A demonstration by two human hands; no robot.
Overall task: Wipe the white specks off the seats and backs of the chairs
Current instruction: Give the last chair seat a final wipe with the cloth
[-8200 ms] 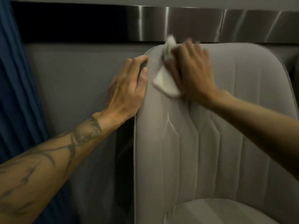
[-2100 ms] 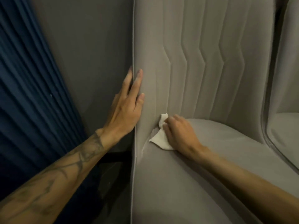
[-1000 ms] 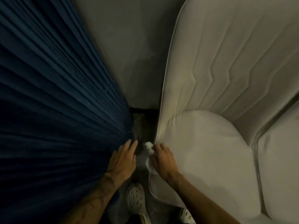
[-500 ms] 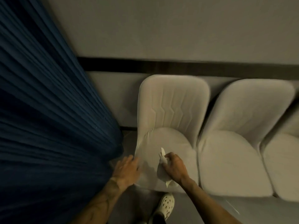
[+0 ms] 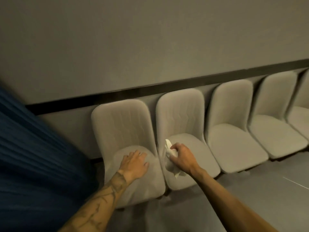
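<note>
Blue curtain (image 5: pixel 33 156) at far left, beside the first chair (image 5: pixel 122 124), on whose seat the left hand (image 5: pixel 135 162) lies flat, fingers straight. The right hand (image 5: pixel 181 157) grips a crumpled white cloth (image 5: pixel 169 148) over the second chair (image 5: pixel 180 114) seat's left edge; further chairs (image 5: pixel 234 131) line the wall (image 5: pixel 150 47) rightward.

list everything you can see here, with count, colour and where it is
chairs: five, the rightmost cut off, pale grey, in a row against the wall
cloth: one, white, over the second chair from the left
curtain: one, dark blue, left
wall: grey, behind the chairs
strip: one, black, along the wall
floor: grey, before the chairs
left hand: one, fingers straight, over the leftmost chair seat
right hand: one, grips the cloth
</note>
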